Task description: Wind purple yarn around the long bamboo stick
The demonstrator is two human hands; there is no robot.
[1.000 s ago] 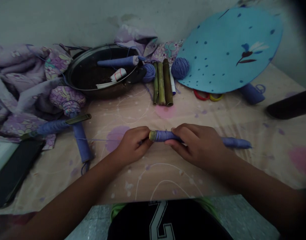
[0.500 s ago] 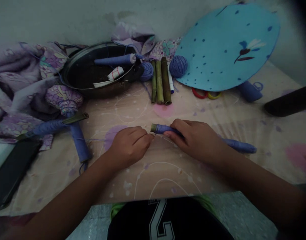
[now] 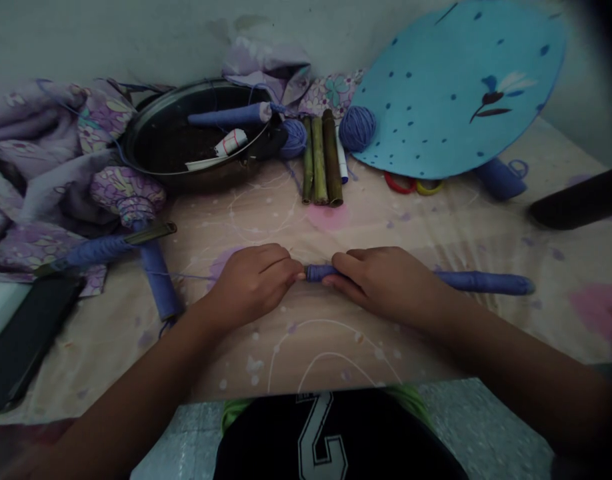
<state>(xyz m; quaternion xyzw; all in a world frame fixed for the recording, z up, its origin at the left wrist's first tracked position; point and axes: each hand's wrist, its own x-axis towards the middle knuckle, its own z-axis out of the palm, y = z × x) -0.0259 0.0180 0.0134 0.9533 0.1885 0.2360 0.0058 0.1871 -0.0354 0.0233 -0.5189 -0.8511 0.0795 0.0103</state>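
My right hand (image 3: 389, 277) is wrapped round a stick (image 3: 483, 282) bound in blue-purple yarn, its long end reaching right past the wrist. At the stick's left tip, my left hand (image 3: 259, 280) is closed, thumb and finger pinched against the bare end. A thin strand of yarn (image 3: 191, 276) runs from the left into that hand; its course through the fingers is hidden. Left of it, a blue yarn-wound tube (image 3: 159, 280) lies on the table, beside another wrapped stick (image 3: 99, 255) with a bare green end.
Behind are a dark pan (image 3: 186, 172), bamboo pieces (image 3: 320, 163), a ball of yarn (image 3: 357, 129) and a blue spotted disc (image 3: 436, 107). Floral cloth (image 3: 51, 153) and a black phone (image 3: 31, 340) lie left. A dark tube (image 3: 576, 200) juts in from the right.
The stick has tilted to lie nearly level, its right end rising. My left hand has closed in on the stick's left tip, covering most of the bare green end.
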